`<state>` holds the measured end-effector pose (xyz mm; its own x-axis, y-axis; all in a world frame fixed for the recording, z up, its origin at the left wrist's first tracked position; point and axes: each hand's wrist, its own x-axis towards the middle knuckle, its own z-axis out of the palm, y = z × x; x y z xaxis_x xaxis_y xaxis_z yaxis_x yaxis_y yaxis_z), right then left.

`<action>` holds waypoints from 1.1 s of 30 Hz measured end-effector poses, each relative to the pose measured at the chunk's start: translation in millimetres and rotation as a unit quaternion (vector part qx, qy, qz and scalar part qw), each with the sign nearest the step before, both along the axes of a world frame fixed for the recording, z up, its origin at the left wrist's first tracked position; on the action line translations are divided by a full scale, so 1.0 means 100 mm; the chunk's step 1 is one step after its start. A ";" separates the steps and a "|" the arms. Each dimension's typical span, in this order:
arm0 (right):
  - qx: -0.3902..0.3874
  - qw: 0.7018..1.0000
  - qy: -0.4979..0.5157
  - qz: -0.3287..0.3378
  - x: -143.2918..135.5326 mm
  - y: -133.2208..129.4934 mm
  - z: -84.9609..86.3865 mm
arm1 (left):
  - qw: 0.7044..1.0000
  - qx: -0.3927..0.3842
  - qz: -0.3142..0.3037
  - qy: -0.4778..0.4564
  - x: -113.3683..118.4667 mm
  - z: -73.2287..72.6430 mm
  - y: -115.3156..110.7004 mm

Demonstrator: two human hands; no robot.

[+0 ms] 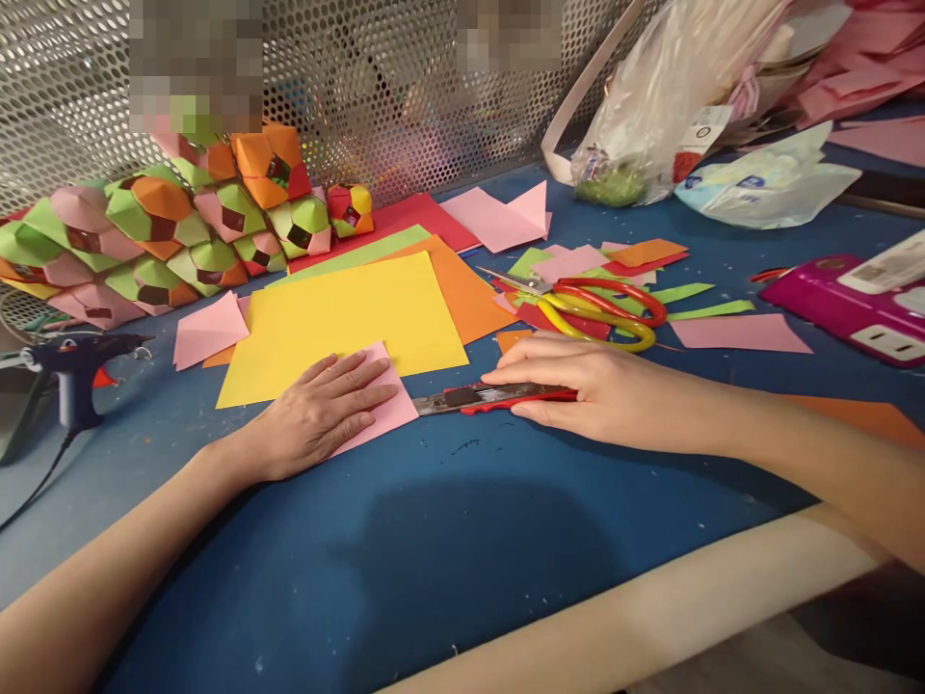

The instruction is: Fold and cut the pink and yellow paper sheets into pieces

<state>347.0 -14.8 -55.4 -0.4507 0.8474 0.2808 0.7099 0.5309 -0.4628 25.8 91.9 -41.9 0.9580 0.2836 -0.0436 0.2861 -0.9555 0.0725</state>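
Note:
My left hand (329, 410) lies flat, fingers stretched out, on a piece of pink paper (396, 407) that overlaps the front edge of a yellow sheet (347, 318). Wrapped in the fingers of my right hand (570, 381) is a red and black utility knife (481, 396). Its metal blade end points left and meets the right edge of the pink paper; whether it is inside a fold I cannot tell. Beneath the yellow sheet, orange paper (469, 294) and green paper (383, 248) stick out. Red and yellow-handled scissors (607, 301) rest just beyond my right hand.
Folded-paper modules (155, 217) are stacked at the back left against a perforated metal panel (376, 96). A glue gun (76, 371) stands at left, its cord trailing forward. Paper scraps (650, 255), a plastic bag (636, 116) and a magenta power strip (845, 304) occupy the right side.

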 end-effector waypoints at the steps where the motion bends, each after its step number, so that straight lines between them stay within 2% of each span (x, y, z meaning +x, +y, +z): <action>1: -0.009 1.000 0.003 0.003 0.00 0.00 0.00 | 1.000 0.000 0.000 0.000 0.00 0.00 0.00; 13: -0.062 0.997 0.034 0.020 0.05 0.00 0.01 | 1.000 0.001 0.004 0.003 0.01 0.00 0.00; 26: -0.048 0.998 0.034 0.015 0.01 -0.04 0.04 | 1.000 -0.008 0.023 0.018 0.02 0.03 -0.01; 33: -0.042 0.999 0.026 0.015 -0.01 -0.07 0.02 | 1.000 -0.018 0.009 0.023 0.04 0.10 0.08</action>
